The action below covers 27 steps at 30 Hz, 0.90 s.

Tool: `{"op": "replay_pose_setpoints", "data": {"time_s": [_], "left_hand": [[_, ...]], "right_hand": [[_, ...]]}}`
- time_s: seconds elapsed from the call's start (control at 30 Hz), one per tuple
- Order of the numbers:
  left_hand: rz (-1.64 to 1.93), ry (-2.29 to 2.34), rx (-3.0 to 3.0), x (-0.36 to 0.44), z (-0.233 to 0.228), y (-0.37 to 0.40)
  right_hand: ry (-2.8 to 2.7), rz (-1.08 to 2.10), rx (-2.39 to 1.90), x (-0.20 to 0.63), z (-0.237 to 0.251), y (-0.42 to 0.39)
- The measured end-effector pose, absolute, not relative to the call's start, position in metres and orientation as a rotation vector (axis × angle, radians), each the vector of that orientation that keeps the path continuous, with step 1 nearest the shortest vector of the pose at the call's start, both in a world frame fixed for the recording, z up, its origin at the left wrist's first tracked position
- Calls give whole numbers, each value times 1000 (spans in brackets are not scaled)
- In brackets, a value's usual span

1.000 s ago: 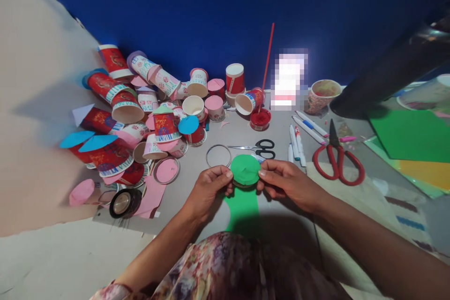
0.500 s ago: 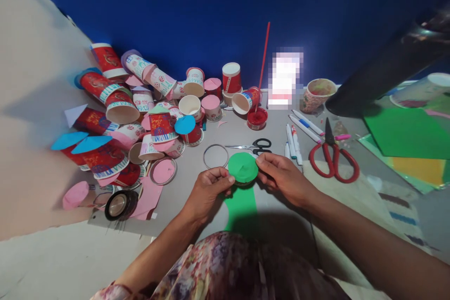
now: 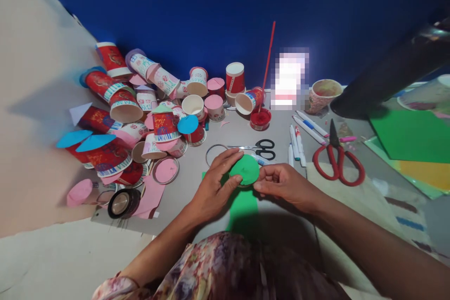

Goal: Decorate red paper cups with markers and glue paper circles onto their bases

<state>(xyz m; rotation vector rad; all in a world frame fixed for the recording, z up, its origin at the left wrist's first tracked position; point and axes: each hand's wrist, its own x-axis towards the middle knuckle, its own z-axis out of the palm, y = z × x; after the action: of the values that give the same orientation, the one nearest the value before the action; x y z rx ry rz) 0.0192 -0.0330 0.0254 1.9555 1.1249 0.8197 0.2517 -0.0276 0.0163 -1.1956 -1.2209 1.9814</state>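
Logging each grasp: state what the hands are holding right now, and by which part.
Both hands are on the green paper disc. The right hand pinches its right edge; the left hand has fingers spread against its left edge.
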Motion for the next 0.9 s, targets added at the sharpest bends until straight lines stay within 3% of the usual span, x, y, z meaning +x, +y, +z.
{"op": "replay_pose_setpoints", "data": {"time_s": [0.9], "left_hand": [[923, 1303, 1729, 32, 18, -43]], "right_hand": [[-1074, 1887, -1240, 239, 17, -39]]}}
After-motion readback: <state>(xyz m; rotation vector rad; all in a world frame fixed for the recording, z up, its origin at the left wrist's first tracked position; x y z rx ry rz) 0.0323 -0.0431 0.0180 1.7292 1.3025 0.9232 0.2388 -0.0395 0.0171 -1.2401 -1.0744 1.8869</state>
